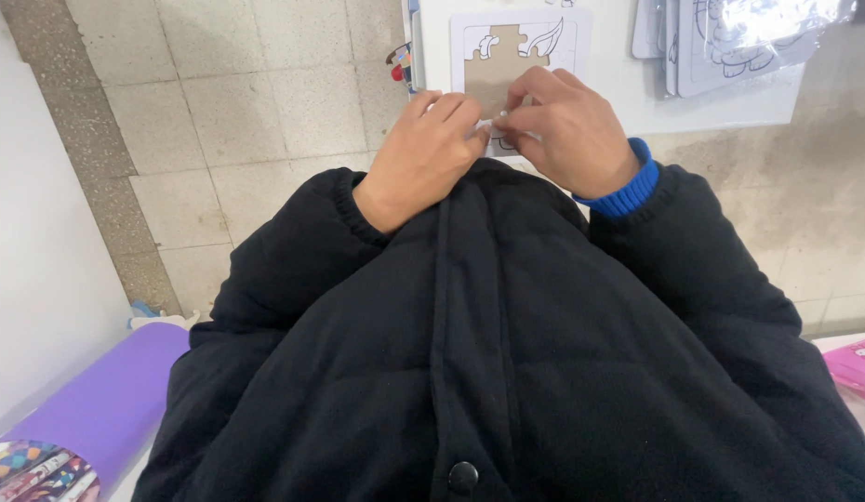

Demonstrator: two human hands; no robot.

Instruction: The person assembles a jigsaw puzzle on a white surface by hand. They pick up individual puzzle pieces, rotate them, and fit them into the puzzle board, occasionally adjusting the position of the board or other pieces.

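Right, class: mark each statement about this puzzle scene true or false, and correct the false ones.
1. Both hands, left hand and right hand, meet at a small white puzzle piece. True.
2. The puzzle tray is completely filled. False: bare brown backing shows in its middle.
3. The right wrist shows a blue cuff. True.
4. The jacket is red. False: it is black.
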